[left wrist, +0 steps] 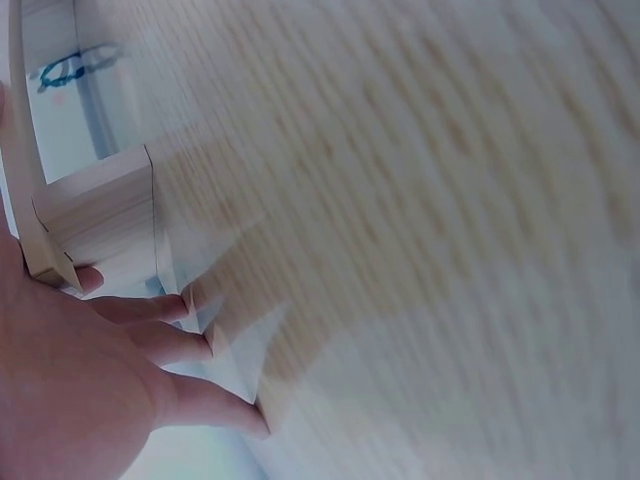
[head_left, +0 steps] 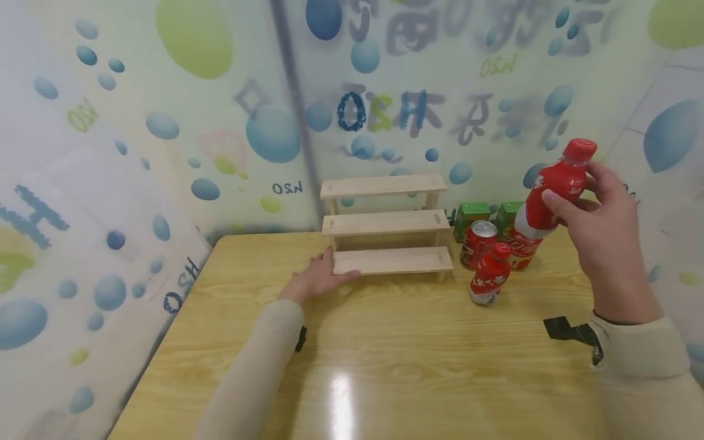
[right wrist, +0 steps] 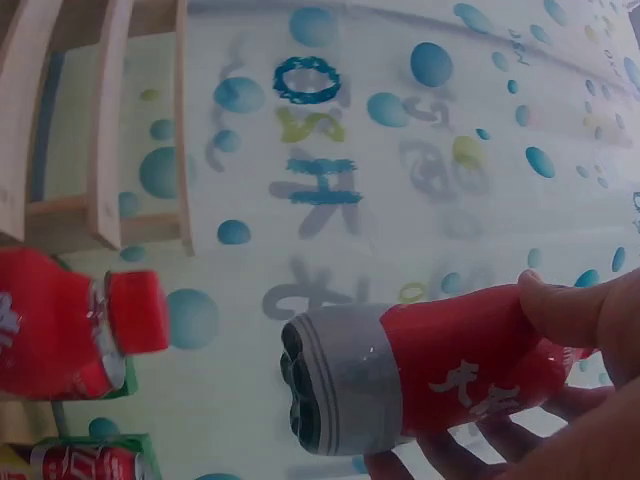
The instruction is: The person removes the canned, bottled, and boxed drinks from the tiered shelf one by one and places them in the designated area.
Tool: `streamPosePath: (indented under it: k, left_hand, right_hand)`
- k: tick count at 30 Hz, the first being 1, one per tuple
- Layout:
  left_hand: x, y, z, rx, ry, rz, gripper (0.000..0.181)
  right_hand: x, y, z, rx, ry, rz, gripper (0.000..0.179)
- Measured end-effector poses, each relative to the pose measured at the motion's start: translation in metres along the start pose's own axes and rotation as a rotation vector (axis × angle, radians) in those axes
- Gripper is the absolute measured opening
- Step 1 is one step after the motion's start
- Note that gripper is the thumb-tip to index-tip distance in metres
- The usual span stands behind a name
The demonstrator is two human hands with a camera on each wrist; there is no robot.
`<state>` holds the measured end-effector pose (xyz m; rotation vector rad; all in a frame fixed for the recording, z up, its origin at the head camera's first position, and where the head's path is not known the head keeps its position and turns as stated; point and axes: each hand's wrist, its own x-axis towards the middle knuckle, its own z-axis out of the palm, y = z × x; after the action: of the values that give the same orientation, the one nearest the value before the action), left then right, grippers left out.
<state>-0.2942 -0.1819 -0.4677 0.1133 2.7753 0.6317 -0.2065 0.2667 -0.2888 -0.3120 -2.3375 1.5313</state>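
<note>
My right hand point(head_left: 610, 235) grips a red plastic bottle point(head_left: 557, 186) around its body, thumb on the near side, red cap upward and tilted right. It is held above the other drinks; its ridged base faces left in the right wrist view. At the left end of a three-step wooden shelf point(head_left: 390, 261), my left hand point(head_left: 319, 278) touches the lowest board. The thumb lies along the board's front edge, while the other fingers point(left wrist: 215, 405) spread fairly straight, tips down on the table. All three steps are bare.
Right of the shelf stand a smaller red bottle point(head_left: 489, 275), a red can point(head_left: 477, 245), a red-labelled container point(head_left: 524, 252) and green boxes point(head_left: 473, 214). The wood-grain table point(head_left: 407, 360) meets walls covered with a bubble-print sheet point(head_left: 220, 153) behind and on both sides.
</note>
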Motion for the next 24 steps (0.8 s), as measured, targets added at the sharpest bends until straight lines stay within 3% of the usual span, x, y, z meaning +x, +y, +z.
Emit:
streamPosePath:
  k: [5, 11, 20, 24]
  left_hand:
    - [-0.001, -0.002, 0.001, -0.01, -0.006, 0.007, 0.135]
    - [-0.002, -0.002, -0.001, 0.0, 0.004, 0.001, 0.134]
    - [0.001, -0.003, 0.002, -0.001, 0.01, -0.003, 0.135]
    - [0.0, -0.003, 0.002, 0.001, 0.018, 0.0, 0.135]
  right_hand:
    - [0.01, 0.026, -0.008, -0.096, -0.065, -0.024, 0.078]
    - [0.016, 0.062, -0.008, -0.117, -0.144, -0.028, 0.084]
    - [0.009, 0.118, 0.001, -0.154, -0.215, -0.052, 0.084]
    - [0.005, 0.133, 0.004, -0.163, -0.234, -0.02, 0.086]
